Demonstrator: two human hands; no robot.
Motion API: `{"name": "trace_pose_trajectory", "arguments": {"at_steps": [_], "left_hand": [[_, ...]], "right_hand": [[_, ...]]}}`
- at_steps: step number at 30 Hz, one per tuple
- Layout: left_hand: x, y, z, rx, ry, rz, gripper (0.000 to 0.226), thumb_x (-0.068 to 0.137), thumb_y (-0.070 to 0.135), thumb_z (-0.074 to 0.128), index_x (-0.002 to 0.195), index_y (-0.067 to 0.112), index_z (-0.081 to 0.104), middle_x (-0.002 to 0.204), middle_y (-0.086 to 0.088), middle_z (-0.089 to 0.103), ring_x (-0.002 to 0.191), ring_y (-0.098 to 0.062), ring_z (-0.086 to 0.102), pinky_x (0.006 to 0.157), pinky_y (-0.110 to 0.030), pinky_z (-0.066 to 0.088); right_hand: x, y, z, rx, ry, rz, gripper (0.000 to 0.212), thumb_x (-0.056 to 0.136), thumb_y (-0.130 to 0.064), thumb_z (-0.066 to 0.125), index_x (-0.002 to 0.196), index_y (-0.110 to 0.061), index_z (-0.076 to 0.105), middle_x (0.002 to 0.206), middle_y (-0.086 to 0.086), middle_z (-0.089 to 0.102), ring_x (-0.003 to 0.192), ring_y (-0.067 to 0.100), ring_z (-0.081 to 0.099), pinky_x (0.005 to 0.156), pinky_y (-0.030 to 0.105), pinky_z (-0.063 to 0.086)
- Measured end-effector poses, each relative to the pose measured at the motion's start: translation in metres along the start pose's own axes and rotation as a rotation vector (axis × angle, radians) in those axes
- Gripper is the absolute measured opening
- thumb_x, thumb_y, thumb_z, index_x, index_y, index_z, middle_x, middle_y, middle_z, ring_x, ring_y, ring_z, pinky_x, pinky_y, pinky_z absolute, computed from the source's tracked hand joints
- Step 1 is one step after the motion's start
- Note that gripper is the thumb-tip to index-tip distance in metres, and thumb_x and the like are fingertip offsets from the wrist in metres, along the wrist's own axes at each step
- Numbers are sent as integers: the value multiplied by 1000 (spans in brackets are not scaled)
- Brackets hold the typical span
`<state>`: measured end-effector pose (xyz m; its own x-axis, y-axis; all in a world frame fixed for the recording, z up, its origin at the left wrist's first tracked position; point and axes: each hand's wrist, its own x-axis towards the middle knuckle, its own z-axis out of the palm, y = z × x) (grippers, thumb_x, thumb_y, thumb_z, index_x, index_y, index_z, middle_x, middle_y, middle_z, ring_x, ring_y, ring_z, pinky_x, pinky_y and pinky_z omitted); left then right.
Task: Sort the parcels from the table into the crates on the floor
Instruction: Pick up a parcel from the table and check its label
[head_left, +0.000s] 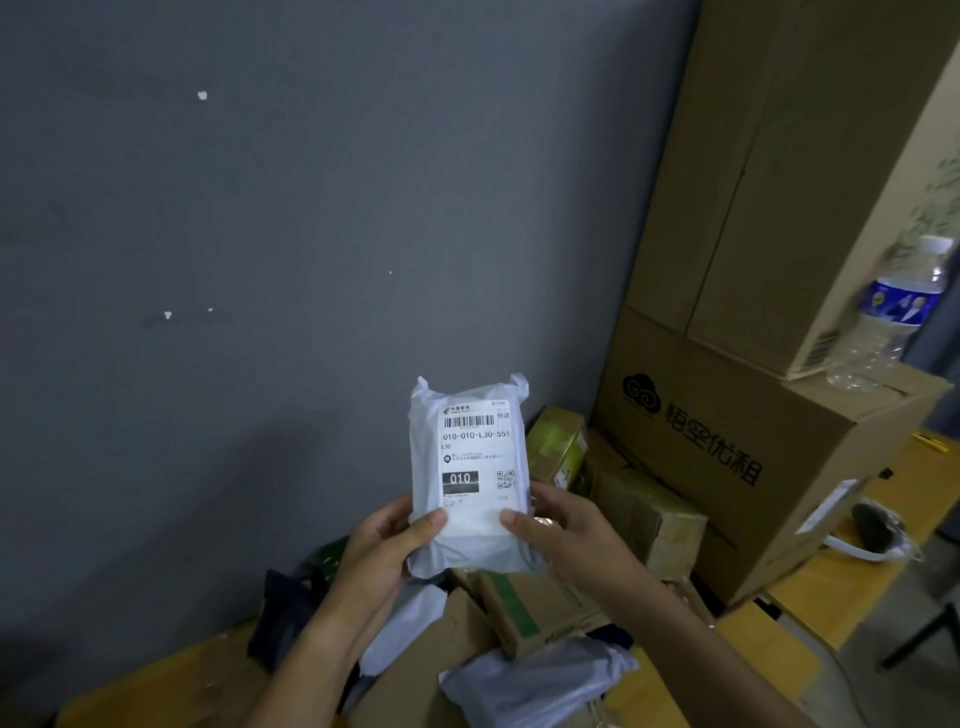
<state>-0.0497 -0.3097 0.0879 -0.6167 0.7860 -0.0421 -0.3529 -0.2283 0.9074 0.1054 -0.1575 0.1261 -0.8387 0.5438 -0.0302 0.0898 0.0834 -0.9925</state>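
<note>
One parcel (470, 467), two gripping hands

yellow table (769, 670) under parcels (524, 613) and big boxes (727, 467)

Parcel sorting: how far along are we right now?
Done: cannot tell, no crates are in view. In hand: left hand and right hand hold a white parcel upright, label marked 010 facing the camera. Left: cardboard boxes and grey mailers are piled on the table.

Open air leftward; stacked boxes (753, 415) crowding right
</note>
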Motion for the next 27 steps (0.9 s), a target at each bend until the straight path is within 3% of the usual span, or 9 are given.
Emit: {"name": "trace_pose_trajectory", "arguments": {"at_steps": [7,10,15,19,23,27], "left_hand": [[-1,-18,23,-10,-75,-31,44,88,11,71,130,2,62,128,-19,67,120,-37,63,104,-51,50],[-6,-24,42,-13,-87,-44,45,87,6,64,131,0,60,127,-19,67,119,-36,64,102,-46,52],[-17,-42,81,40,-132,-47,45,86,10,73,129,3,63,128,-19,67,120,-38,63,109,-55,43],[-38,-61,130,70,-162,-50,44,83,16,79,124,4,67,125,-20,68,119,-39,64,108,-54,44],[-70,-84,192,108,-183,-70,38,80,12,72,117,4,69,116,-16,73,111,-36,68,93,-45,57],[-105,-121,252,146,-251,-110,48,80,15,74,126,8,64,118,-12,73,111,-33,69,96,-49,54]], "right_hand": [[-24,3,-21,38,48,49,31,93,-28,71,124,-27,71,118,-6,75,107,15,72,92,36,60],[-43,0,-37,48,63,54,27,95,-21,69,122,-24,71,116,-5,76,104,14,73,86,31,61],[-90,-4,-71,80,119,47,24,97,-17,66,121,-22,71,107,-10,78,97,10,74,78,24,60],[-136,5,-105,97,191,69,24,97,-24,67,120,-28,71,111,-11,77,101,11,74,86,32,61],[-192,20,-143,128,293,80,23,98,-23,65,121,-27,71,111,-10,77,95,10,75,70,22,58],[-260,40,-183,143,420,118,24,98,-20,65,121,-24,71,112,-3,77,86,9,75,63,19,55]]}}
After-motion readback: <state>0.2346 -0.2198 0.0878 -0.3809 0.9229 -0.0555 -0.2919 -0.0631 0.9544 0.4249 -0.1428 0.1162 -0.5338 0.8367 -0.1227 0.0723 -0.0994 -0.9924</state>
